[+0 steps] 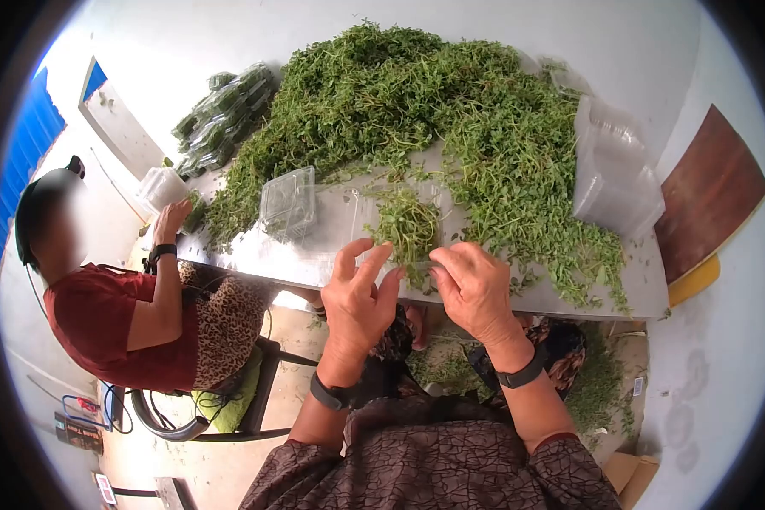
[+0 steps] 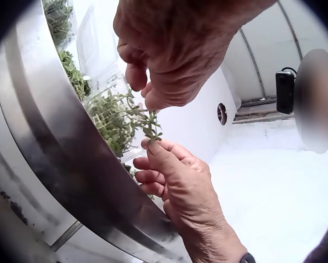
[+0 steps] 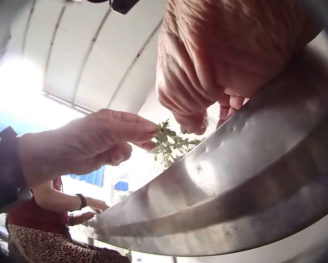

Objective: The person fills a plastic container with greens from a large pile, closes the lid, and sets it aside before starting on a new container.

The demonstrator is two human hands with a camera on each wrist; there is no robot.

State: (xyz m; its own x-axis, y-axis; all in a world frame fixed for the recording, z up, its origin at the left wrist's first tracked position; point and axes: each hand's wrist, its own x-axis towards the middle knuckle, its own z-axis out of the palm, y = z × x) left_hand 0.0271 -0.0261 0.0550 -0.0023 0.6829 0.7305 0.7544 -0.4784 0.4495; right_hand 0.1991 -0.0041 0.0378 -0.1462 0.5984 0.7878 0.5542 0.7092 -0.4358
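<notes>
Clumped green stems (image 1: pixel 406 223) lie in a clear open box at the table's front edge. My left hand (image 1: pixel 353 302) is at their near left side, its fingertips at a small leafy sprig (image 3: pixel 165 143) in the right wrist view. From the right, my right hand (image 1: pixel 476 293) reaches to the same spot; in the left wrist view its thumb and forefinger pinch the sprig (image 2: pixel 151 130). The left hand (image 2: pixel 180 49) touches the stem just above, and its exact grip is partly hidden. A clear empty box (image 1: pixel 289 202) stands left of the clump.
A large heap of greens (image 1: pixel 357 102) covers the back and right of the metal table (image 1: pixel 654 285). Stacked clear containers (image 1: pixel 612 170) stand at the right, filled packs (image 1: pixel 225 115) at the back left. A person in red (image 1: pixel 102 314) sits at the left.
</notes>
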